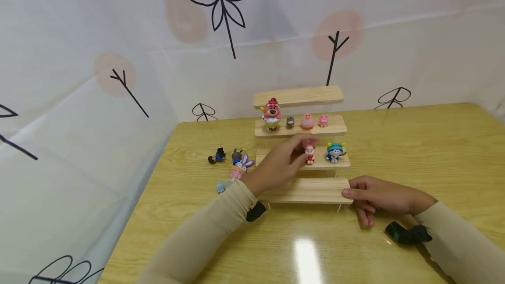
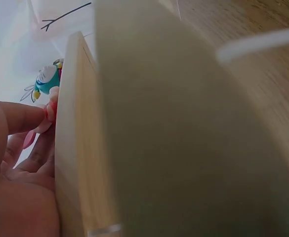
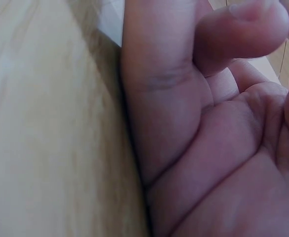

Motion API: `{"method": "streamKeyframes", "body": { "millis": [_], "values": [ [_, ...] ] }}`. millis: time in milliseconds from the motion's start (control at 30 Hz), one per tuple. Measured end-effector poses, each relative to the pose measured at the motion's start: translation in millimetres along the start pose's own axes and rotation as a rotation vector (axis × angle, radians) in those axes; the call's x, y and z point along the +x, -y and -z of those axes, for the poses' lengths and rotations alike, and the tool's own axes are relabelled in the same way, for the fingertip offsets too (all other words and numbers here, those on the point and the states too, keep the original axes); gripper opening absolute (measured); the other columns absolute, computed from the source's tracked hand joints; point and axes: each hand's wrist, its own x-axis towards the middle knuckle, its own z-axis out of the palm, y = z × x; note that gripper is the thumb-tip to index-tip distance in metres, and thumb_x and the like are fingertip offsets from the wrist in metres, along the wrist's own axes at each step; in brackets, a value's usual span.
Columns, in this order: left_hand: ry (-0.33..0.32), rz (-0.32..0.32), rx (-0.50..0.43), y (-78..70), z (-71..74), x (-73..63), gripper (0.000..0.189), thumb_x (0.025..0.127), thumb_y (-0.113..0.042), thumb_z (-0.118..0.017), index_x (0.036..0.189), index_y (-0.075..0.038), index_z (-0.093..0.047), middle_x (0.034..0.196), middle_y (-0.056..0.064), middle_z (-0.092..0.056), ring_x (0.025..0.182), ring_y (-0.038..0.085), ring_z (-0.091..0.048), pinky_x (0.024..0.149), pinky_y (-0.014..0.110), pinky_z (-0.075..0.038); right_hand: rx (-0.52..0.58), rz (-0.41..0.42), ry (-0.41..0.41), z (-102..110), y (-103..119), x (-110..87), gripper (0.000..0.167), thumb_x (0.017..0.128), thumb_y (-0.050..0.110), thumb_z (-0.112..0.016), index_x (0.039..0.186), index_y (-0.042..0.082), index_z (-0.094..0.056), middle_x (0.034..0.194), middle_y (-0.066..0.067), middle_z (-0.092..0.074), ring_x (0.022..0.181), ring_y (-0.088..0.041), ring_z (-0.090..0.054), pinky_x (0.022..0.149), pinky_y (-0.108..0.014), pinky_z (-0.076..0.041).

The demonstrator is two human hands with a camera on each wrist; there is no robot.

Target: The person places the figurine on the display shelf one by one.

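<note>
My left hand (image 1: 279, 161) pinches a small pink figurine with long ears and a red outfit (image 1: 310, 154), at the third tier down of a stepped wooden display shelf (image 1: 305, 191). In the left wrist view, thumb and fingers are around the figurine (image 2: 51, 111), partly hiding it. To its right on that tier sits a figurine in a teal hat (image 1: 334, 153). My right hand (image 1: 380, 195) grips the right end of the lowest tier, thumb at its corner. The right wrist view shows the palm (image 3: 223, 163) and bent fingers beside the wooden tabletop.
On the second tier stand a pink bear figurine (image 1: 271, 115), a small grey one (image 1: 290, 121), a round pink one (image 1: 307, 121) and a tiny pink one (image 1: 323, 120). Several figurines, including a purple-eared one (image 1: 238, 171), lie on the table (image 1: 414, 152) left of the shelf. A patterned cloth hangs behind.
</note>
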Motion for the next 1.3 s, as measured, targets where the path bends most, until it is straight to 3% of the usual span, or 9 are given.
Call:
{"method": "streamKeyframes", "body": {
  "millis": [33, 133, 200, 300, 367, 433, 533, 967, 1300],
  "values": [
    [0.003, 0.006, -0.002, 0.2, -1.1, 0.1, 0.038, 0.103, -0.009, -0.054, 0.141, -0.012, -0.051, 0.111, -0.001, -0.059, 0.097, 0.005, -0.056, 0.086, 0.013, -0.048, 0.005, 0.002, 0.003, -0.3, -0.4, 0.0, 0.038, 0.112, 0.02, -0.031, 0.123, -0.01, -0.051, 0.057, -0.009, -0.055, 0.06, -0.011, -0.069, 0.06, -0.036, -0.061],
    [0.015, 0.014, -0.002, -0.1, -4.0, 0.6, 0.038, 0.104, -0.009, -0.053, 0.142, -0.013, -0.05, 0.119, -0.001, -0.061, 0.1, 0.003, -0.056, 0.088, 0.013, -0.047, 0.018, 0.018, 0.013, -1.2, -1.7, -0.1, 0.037, 0.112, 0.018, -0.03, 0.121, -0.012, -0.051, 0.057, -0.028, -0.047, 0.06, -0.012, -0.069, 0.06, -0.037, -0.06],
    [0.016, 0.01, -0.008, -0.6, -5.1, 1.8, 0.039, 0.104, -0.008, -0.052, 0.142, -0.013, -0.05, 0.122, 0.001, -0.061, 0.102, 0.003, -0.056, 0.089, 0.013, -0.047, 0.009, 0.012, 0.012, -0.6, -2.3, 0.3, 0.038, 0.112, 0.018, -0.03, 0.122, -0.011, -0.051, 0.056, -0.025, -0.048, 0.06, -0.011, -0.069, 0.06, -0.037, -0.06],
    [0.009, 0.009, 0.006, -1.3, -5.5, 3.5, 0.04, 0.103, -0.008, -0.053, 0.142, -0.014, -0.05, 0.123, 0.0, -0.061, 0.102, 0.003, -0.056, 0.089, 0.013, -0.047, -0.022, 0.005, 0.002, 1.4, -2.2, 1.7, 0.039, 0.112, 0.02, -0.029, 0.125, -0.01, -0.051, 0.058, -0.033, -0.046, 0.06, -0.011, -0.069, 0.06, -0.039, -0.06],
    [-0.002, 0.008, 0.014, -1.8, -5.3, 3.9, 0.04, 0.103, -0.007, -0.054, 0.142, -0.014, -0.051, 0.12, 0.0, -0.061, 0.101, 0.004, -0.056, 0.088, 0.012, -0.047, -0.036, -0.009, -0.003, 2.5, -1.6, 3.0, 0.039, 0.112, 0.021, -0.03, 0.126, -0.008, -0.052, 0.055, -0.019, -0.053, 0.06, -0.011, -0.068, 0.06, -0.037, -0.061],
    [-0.011, 0.012, 0.031, -1.6, -5.7, 3.9, 0.04, 0.102, -0.007, -0.055, 0.142, -0.014, -0.051, 0.118, -0.001, -0.061, 0.1, 0.004, -0.056, 0.087, 0.011, -0.047, -0.033, -0.006, 0.0, 2.8, -1.4, 3.4, 0.04, 0.112, 0.021, -0.03, 0.128, -0.007, -0.052, 0.055, -0.017, -0.053, 0.06, -0.011, -0.068, 0.06, -0.037, -0.061],
    [-0.022, 0.005, 0.033, -0.9, -7.7, 4.4, 0.04, 0.102, -0.006, -0.055, 0.141, -0.013, -0.051, 0.116, -0.001, -0.061, 0.098, 0.004, -0.056, 0.086, 0.011, -0.047, -0.013, -0.007, 0.008, 2.0, -2.3, 2.5, 0.039, 0.112, 0.021, -0.03, 0.126, -0.008, -0.052, 0.064, 0.003, -0.061, 0.06, -0.011, -0.068, 0.061, -0.036, -0.061],
    [-0.057, 0.005, 0.041, -1.3, -13.4, 5.5, 0.04, 0.101, -0.006, -0.058, 0.139, -0.014, -0.052, 0.115, -0.002, -0.061, 0.098, 0.002, -0.056, 0.086, 0.009, -0.047, 0.0, -0.013, 0.004, 0.7, -0.2, 0.4, 0.04, 0.112, 0.021, -0.03, 0.131, -0.006, -0.052, 0.065, 0.001, -0.065, 0.06, -0.01, -0.068, 0.06, -0.033, -0.06],
    [-0.077, -0.013, 0.097, -4.7, -10.0, 0.2, 0.044, 0.1, -0.011, -0.061, 0.142, -0.014, -0.049, 0.13, 0.001, -0.059, 0.114, 0.005, -0.058, 0.097, 0.01, -0.046, -0.021, -0.012, -0.01, 0.8, -0.3, -0.5, 0.039, 0.112, 0.021, -0.03, 0.128, -0.008, -0.05, 0.065, 0.0, -0.065, 0.06, -0.01, -0.067, 0.061, -0.035, -0.06]
  ]
}}
